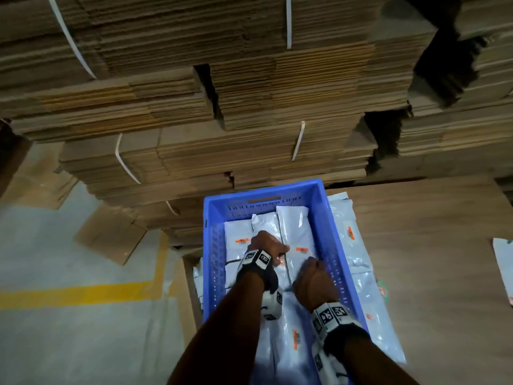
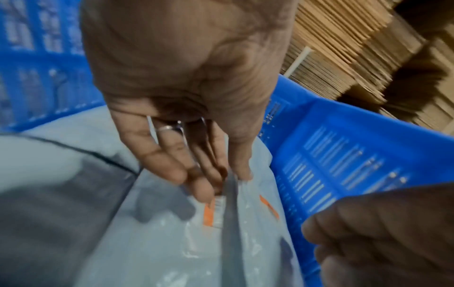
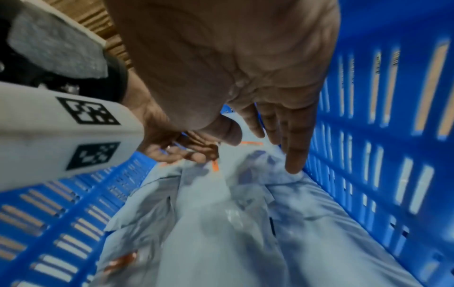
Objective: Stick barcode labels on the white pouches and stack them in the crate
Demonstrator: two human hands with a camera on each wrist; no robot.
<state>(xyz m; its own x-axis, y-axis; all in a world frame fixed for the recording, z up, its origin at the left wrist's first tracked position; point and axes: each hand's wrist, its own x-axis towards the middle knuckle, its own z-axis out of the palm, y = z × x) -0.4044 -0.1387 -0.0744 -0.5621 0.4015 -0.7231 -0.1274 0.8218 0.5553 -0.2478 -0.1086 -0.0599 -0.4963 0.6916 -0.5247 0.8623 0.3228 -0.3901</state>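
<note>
From the head view, both hands reach into the blue crate (image 1: 215,245) among white pouches (image 1: 294,226) bearing orange labels (image 1: 302,249); more pouches (image 1: 352,240) lie outside on flattened cardboard (image 1: 416,259), before strapped carton stacks (image 1: 194,107).

The left wrist view shows the left hand (image 2: 186,81) with fingers straight, tips pressing a pouch seam beside a label; its print is unreadable.

The right wrist view shows the right hand (image 3: 245,68) flat, fingers extended, fingertips touching a pouch by the crate wall.

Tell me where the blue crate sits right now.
In the head view the blue crate sits lower centre, in front of the cardboard stacks, with loose pouches along its right side.
</note>
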